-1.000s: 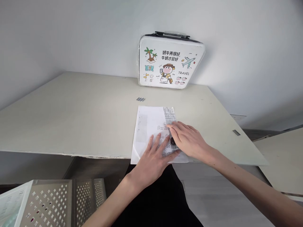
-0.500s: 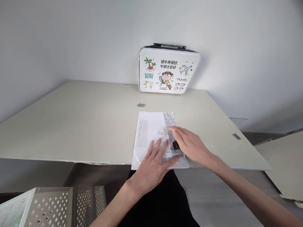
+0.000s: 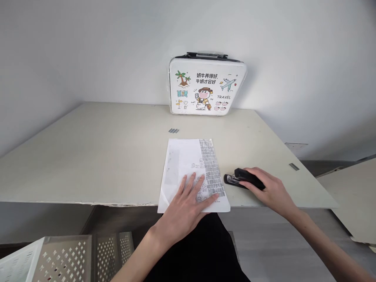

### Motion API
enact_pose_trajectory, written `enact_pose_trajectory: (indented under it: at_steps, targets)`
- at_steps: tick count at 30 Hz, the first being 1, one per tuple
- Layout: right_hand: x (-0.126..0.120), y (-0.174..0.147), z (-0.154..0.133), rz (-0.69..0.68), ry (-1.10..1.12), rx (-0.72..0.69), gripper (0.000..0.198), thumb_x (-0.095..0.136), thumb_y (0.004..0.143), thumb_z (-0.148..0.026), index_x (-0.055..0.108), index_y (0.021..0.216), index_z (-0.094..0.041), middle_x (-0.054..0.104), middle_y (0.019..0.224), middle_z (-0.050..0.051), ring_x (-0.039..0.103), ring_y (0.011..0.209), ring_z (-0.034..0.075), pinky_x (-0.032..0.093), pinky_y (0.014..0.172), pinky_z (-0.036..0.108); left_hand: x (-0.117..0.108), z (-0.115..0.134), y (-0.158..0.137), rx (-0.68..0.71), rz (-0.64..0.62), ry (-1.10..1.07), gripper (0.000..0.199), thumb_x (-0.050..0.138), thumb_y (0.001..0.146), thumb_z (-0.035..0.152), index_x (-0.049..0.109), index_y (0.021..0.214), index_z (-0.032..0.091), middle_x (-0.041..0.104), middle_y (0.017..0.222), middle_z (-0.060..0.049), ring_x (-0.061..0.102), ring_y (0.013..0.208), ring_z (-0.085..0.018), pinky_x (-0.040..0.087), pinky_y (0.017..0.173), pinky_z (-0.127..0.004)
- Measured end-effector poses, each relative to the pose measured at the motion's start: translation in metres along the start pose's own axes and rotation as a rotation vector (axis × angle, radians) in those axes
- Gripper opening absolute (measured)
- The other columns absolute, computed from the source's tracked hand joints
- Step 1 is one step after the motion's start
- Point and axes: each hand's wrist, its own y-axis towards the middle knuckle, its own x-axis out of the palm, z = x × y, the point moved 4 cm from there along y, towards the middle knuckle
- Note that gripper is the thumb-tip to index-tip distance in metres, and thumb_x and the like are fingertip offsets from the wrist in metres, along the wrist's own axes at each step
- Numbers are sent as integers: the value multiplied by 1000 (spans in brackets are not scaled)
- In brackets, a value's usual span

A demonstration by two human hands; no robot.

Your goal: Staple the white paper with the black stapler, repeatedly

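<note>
A stack of printed paper sheets [image 3: 183, 156] lies at the table's front edge, slightly overhanging it. My left hand [image 3: 188, 201] rests flat on its lower part with the fingers spread. The paper's right side carries a dense grey printed band. Just right of the paper, my right hand [image 3: 268, 190] is wrapped around a black stapler [image 3: 249, 179]. The stapler's nose points left toward the paper, apart from it, and its jaws are spread. Strips of staples [image 3: 174, 131] lie beyond the paper.
A white case with cartoon prints [image 3: 205, 86] leans upright against the wall at the back of the table [image 3: 117, 156]. One more staple strip [image 3: 294, 167] lies near the right edge. Perforated baskets [image 3: 64, 258] stand below at the lower left.
My right hand has moved off the paper to the right, taking the stapler with it. The left hand stays on the paper. The view has shifted slightly.
</note>
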Motion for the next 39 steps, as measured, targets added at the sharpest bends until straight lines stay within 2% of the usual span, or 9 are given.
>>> enact_pose_trajectory:
  at_steps: [4,8,12,14,17,22,29,35,39]
  targets:
    - [-6,-12,18,42,29,166,33,62,97,-55,66,115,-28,76,113,7,74,99,28,58,81,36,-14,-11,-7,-9,31,-22,74,57,101,57,27,165,35,18,174,-6,10,160,-34,28,127,-61]
    - [-8,-18,25,43,99,259,35,67,92,-57,69,110,-27,77,109,7,73,94,27,58,74,33,-32,-51,-29,-124,111,61,66,47,108,51,22,167,35,24,173,-3,16,160,-30,25,128,-59]
    - [-9,-20,28,63,126,306,35,69,90,-58,72,106,-27,78,105,5,72,90,25,57,74,32,-39,-85,-51,-186,56,117,69,48,107,55,21,167,35,26,172,-2,17,160,-31,24,129,-59]
    - [-10,-21,29,102,140,335,37,70,88,-60,72,104,-27,78,103,5,71,88,25,56,71,32,-38,-90,-55,-175,16,132,70,49,106,57,22,167,35,25,172,-1,16,160,-32,22,129,-59]
    - [-17,-25,28,186,164,395,39,71,87,-61,72,104,-27,76,97,5,65,77,23,52,60,31,-34,-82,-50,-149,15,145,68,49,106,56,26,166,33,25,173,-2,19,160,-30,20,130,-55]
    - [-34,-32,14,269,149,413,36,71,86,-61,71,102,-29,72,89,3,56,65,19,49,56,31,-16,-53,-15,-123,2,141,65,45,108,55,31,165,25,26,172,-8,20,160,-29,23,130,-53]
    - [-46,-29,-10,279,157,318,34,71,88,-58,71,103,-27,74,93,5,63,74,21,52,61,31,24,-32,71,-165,-6,87,63,48,105,59,49,155,21,35,169,-13,21,159,-38,24,128,-60]
    - [-43,-21,-13,297,146,285,35,73,88,-56,72,102,-25,75,94,5,63,74,20,50,60,28,47,-23,144,-217,-74,29,67,53,100,58,47,157,22,33,170,-11,14,159,-43,12,129,-64]
    - [-40,-15,-14,309,161,298,36,74,86,-57,73,102,-25,76,94,5,63,75,20,50,61,29,58,-17,173,-248,-124,-39,74,64,91,49,46,158,22,28,172,-10,4,159,-49,4,128,-67]
